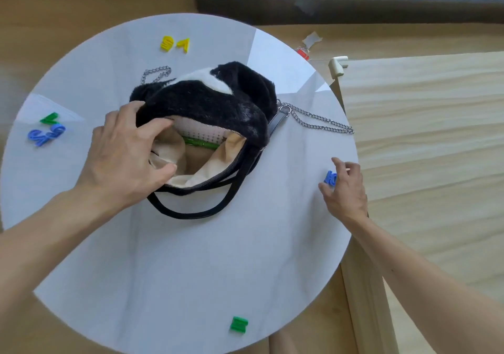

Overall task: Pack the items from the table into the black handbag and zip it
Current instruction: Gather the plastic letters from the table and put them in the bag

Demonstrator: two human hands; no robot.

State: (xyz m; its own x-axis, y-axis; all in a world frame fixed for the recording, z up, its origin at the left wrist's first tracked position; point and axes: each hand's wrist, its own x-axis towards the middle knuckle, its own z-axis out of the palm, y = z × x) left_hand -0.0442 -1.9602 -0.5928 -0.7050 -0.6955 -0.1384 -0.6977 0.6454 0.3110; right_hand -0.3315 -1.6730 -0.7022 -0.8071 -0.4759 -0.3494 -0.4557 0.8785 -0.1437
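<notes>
Far left: a green piece [49,118] and a blue piece [45,134] lay side by side near the tabletop [163,258] rim.
Left hand [128,157]: its grip was pinching the handbag's cream lining, holding the mouth wide.
Handbag [218,102]: the black furry bag sat mid-tabletop, unzipped, something green [200,143] visible inside.
Far edge: two yellow pieces [174,44] waited beyond the bag.
Near edge: a green block [239,324] sat alone.
Right hand [345,190]: fingers curled round a blue letter piece [330,177] at the right rim; whether the grip had truly closed, I couldn't tell.
</notes>
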